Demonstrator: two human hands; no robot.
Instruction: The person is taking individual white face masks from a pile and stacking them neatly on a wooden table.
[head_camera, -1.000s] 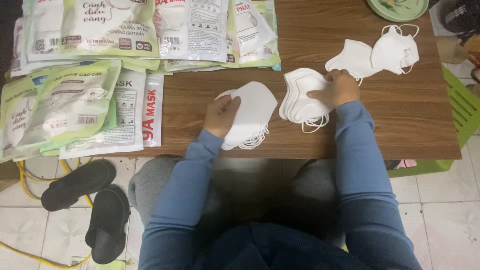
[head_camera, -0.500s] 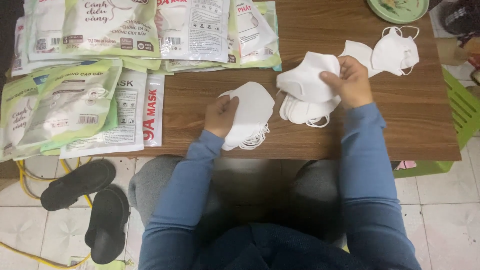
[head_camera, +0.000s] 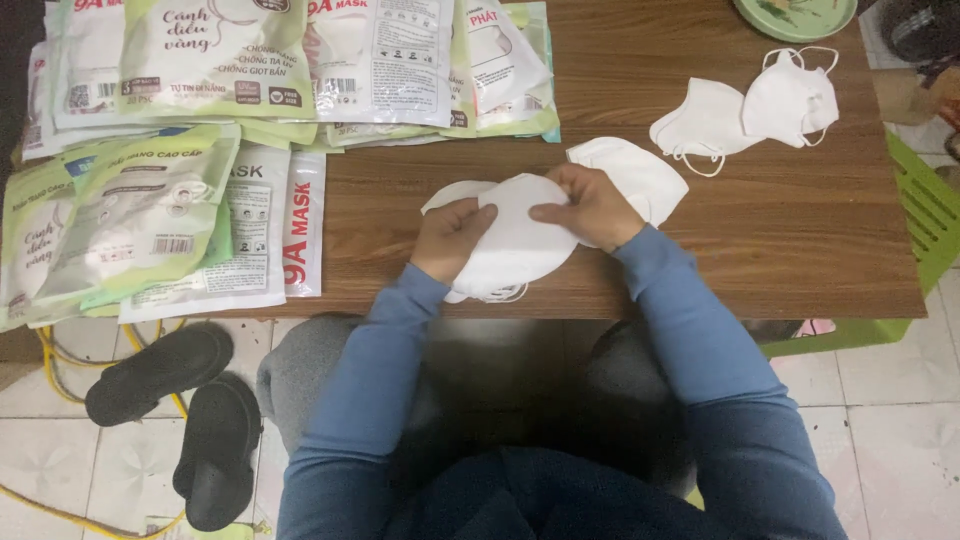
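Note:
A stack of white face masks (head_camera: 515, 240) lies at the near edge of the wooden table (head_camera: 780, 240). My left hand (head_camera: 450, 238) grips the stack's left side. My right hand (head_camera: 590, 205) presses a white mask down onto the top of that stack from the right. Another small pile of white masks (head_camera: 640, 170) lies just behind my right hand. Two more loose white masks (head_camera: 750, 110) with ear loops rest at the far right of the table.
Many green and white mask packets (head_camera: 200, 130) cover the table's left half. A green plate (head_camera: 795, 15) sits at the far right corner. A green stool (head_camera: 925, 225) stands to the right. Black sandals (head_camera: 180, 400) and a yellow cable (head_camera: 60, 360) lie on the tiled floor.
My right hand lifted one mask off the right pile and carried it left onto the stack under my left hand. My left hand stayed on that stack.

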